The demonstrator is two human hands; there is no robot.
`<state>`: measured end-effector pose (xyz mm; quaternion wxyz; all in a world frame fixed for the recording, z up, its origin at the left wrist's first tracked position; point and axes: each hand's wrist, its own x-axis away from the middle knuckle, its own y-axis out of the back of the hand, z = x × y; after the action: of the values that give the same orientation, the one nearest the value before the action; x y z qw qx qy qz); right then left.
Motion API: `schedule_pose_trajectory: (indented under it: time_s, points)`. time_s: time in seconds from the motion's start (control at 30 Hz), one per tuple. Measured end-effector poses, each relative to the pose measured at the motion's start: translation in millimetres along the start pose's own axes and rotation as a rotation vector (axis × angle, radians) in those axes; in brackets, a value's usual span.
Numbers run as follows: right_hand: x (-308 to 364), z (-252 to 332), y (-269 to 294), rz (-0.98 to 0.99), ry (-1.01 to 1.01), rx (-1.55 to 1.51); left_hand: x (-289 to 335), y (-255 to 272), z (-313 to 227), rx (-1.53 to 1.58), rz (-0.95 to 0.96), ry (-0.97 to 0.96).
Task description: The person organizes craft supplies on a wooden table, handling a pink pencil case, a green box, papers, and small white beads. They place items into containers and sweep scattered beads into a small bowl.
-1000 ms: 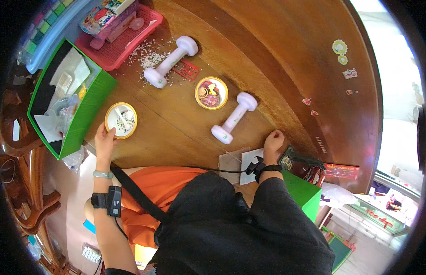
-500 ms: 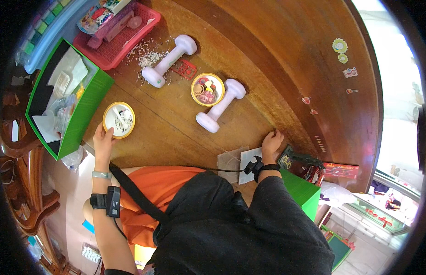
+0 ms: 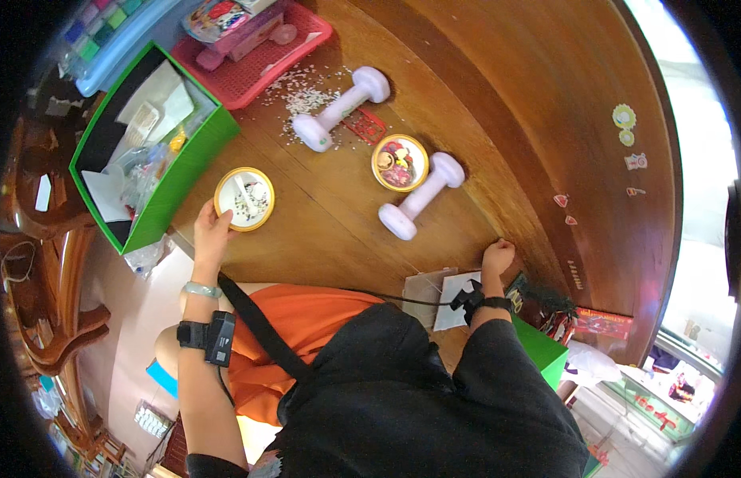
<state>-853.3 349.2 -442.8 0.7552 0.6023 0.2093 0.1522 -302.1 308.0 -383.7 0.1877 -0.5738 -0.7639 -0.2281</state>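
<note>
My left hand [image 3: 211, 229] pinches the near-left rim of a yellow-rimmed white bowl [image 3: 263, 215] on the wooden table. Inside that bowl lie a small white spoon [image 3: 243, 191] and a scatter of dark and pale bits. My right hand [image 3: 498, 256] rests at the table's near right, its fingers curled into a fist with nothing showing in them. Farther off, a second yellow-rimmed bowl [image 3: 400, 162] holds small colourful pieces. It stands beside a pale lilac dumbbell [image 3: 422, 197]. Another lilac dumbbell [image 3: 342, 110] lies farther left, close to a red openwork piece [image 3: 365, 126].
White crumbs [image 3: 306, 95] are strewn near a pink basket [image 3: 247, 88]. A green box [image 3: 183, 171] full of packets stands left of the first bowl. Near my right wrist are a white sheet [image 3: 456, 299], a clear flat piece and another green box [image 3: 543, 350]. A cable runs along the table's near edge.
The whole view has shifted, so the table's things appear farther right. My left hand stays on the bowl's rim. The fingers of my right hand have curled in more.
</note>
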Motion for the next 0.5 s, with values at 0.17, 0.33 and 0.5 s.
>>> schedule_pose_trajectory:
  time_s: [0.17, 0.33, 0.5]
  points:
    - [24, 77, 7, -0.058, 0.463, -0.731, 5, -9, -6, -0.07, 0.007, -0.022]
    - [2, 67, 5, -0.055, 0.269, -0.906, 2, -3, 14, -0.025, 0.013, -0.052]
    - [15, 16, 5, -0.091, 0.072, -0.648, 4, -3, 15, 0.035, 0.002, 0.007]
